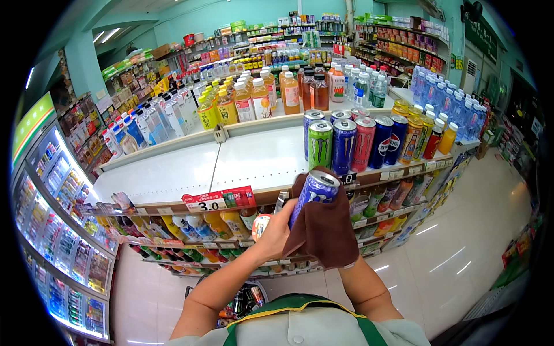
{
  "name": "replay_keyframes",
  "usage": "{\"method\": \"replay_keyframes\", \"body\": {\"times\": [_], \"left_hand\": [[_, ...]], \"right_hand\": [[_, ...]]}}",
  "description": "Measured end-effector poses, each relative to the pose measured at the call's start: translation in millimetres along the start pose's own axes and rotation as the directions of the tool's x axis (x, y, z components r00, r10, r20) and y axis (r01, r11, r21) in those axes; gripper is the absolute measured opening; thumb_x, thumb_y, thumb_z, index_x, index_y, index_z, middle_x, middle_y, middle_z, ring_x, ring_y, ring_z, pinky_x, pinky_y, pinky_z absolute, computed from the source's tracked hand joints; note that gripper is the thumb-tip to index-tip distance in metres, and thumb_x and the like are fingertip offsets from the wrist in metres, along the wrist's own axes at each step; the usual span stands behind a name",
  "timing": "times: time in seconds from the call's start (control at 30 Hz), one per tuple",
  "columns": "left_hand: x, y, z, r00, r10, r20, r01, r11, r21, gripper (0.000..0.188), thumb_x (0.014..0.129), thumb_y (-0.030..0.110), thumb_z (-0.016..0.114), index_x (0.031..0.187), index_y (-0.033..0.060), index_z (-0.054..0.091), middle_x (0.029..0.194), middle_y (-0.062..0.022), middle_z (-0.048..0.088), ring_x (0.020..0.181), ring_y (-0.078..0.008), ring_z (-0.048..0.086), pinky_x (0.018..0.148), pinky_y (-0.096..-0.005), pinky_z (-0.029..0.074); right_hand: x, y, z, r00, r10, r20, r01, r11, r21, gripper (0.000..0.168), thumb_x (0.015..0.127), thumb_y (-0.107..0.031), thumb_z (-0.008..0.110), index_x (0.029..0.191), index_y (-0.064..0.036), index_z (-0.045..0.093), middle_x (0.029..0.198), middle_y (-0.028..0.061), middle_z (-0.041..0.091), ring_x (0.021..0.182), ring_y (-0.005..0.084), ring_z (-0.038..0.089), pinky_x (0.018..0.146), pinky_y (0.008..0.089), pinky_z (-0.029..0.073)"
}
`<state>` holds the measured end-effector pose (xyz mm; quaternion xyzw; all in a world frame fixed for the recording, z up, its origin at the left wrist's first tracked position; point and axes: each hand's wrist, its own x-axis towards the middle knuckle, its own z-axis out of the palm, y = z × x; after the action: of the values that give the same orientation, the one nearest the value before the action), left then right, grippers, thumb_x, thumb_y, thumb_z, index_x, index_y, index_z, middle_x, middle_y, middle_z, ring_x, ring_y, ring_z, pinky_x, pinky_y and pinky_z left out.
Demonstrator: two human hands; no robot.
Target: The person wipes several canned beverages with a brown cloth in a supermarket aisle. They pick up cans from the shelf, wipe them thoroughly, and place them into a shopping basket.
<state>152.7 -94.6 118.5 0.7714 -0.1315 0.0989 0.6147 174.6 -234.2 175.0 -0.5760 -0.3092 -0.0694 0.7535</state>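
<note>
My left hand (277, 229) grips a purple-blue Monster drink can (318, 190), tilted in front of the shelf. A dark brown cloth (326, 233) wraps the can's right side and hangs below it. My right hand is hidden under that cloth, which it presses around the can; only my right forearm (365, 287) shows. Just beyond stand a green Monster can (320, 145), a blue one (343, 145) and a pink one (362, 145) on the white top shelf (259, 155). Pepsi cans (381, 142) stand to their right.
A red price sign (218, 199) hangs on the shelf's front edge. Bottled drinks (255, 99) line the raised tier behind. Below me, a container (259, 287) holds several cans. Glass-door coolers (56, 216) stand at left, and tiled floor (450, 242) runs along the right.
</note>
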Motion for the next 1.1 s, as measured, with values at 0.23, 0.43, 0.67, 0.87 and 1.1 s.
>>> {"method": "replay_keyframes", "body": {"times": [0.23, 0.43, 0.67, 0.87, 1.1], "left_hand": [[-31, -31, 14, 0.831, -0.367, 0.419, 0.556, 0.509, -0.657, 0.056, 0.091, 0.027, 0.062, 0.137, 0.0042, 0.040, 0.131, -0.0112, 0.053, 0.116, -0.0219, 0.055, 0.101, -0.0349, 0.043], [-45, -43, 40, 0.846, -0.023, 0.532, 0.527, -0.104, -0.843, 0.066, 0.080, 0.022, 0.062, 0.137, -0.0003, 0.037, 0.133, -0.0198, 0.048, 0.121, -0.0308, 0.051, 0.104, -0.0423, 0.041], [-59, -9, 44, 0.853, -0.265, 0.449, 0.520, 0.498, -0.694, 0.074, 0.071, 0.018, 0.075, 0.133, 0.0002, 0.041, 0.116, -0.0077, 0.058, 0.104, -0.0153, 0.058, 0.094, -0.0317, 0.047], [-64, 16, 78, 0.974, 0.199, -0.109, -0.105, 0.821, 0.560, 0.082, 0.071, 0.017, 0.076, 0.136, -0.0042, 0.030, 0.113, -0.0241, 0.051, 0.104, -0.0366, 0.054, 0.089, -0.0425, 0.045], [-71, 18, 57, 0.877, -0.324, 0.354, 0.431, 0.857, -0.283, 0.078, 0.073, 0.015, 0.079, 0.135, -0.0013, 0.034, 0.122, -0.0139, 0.053, 0.109, -0.0221, 0.055, 0.091, -0.0378, 0.046]], "right_hand": [[-24, 32, -36, 0.966, 0.057, 0.251, -0.146, 0.924, 0.353, 0.038, 0.082, -0.004, 0.056, 0.119, 0.001, 0.045, 0.102, 0.0097, 0.059, 0.095, 0.0162, 0.057, 0.088, 0.0294, 0.046], [-35, 16, -44, 0.978, 0.153, 0.141, -0.197, 0.897, 0.395, 0.043, 0.080, -0.009, 0.054, 0.121, 0.002, 0.048, 0.098, 0.0135, 0.061, 0.092, 0.0193, 0.060, 0.094, 0.0326, 0.047], [-37, -17, -49, 0.988, 0.112, 0.109, -0.147, 0.905, 0.399, 0.027, 0.089, -0.013, 0.041, 0.113, 0.000, 0.045, 0.090, 0.0121, 0.059, 0.084, 0.0191, 0.058, 0.087, 0.0364, 0.049], [-50, 16, -51, 0.992, 0.081, -0.091, -0.058, 0.971, 0.231, 0.036, 0.080, 0.004, 0.055, 0.114, -0.001, 0.045, 0.094, 0.0091, 0.059, 0.083, 0.0158, 0.057, 0.079, 0.0295, 0.049], [-49, 8, -54, 0.983, 0.157, 0.099, -0.186, 0.813, 0.552, 0.036, 0.085, -0.024, 0.058, 0.111, 0.000, 0.048, 0.088, 0.0105, 0.059, 0.078, 0.0164, 0.058, 0.072, 0.0292, 0.051]]}}
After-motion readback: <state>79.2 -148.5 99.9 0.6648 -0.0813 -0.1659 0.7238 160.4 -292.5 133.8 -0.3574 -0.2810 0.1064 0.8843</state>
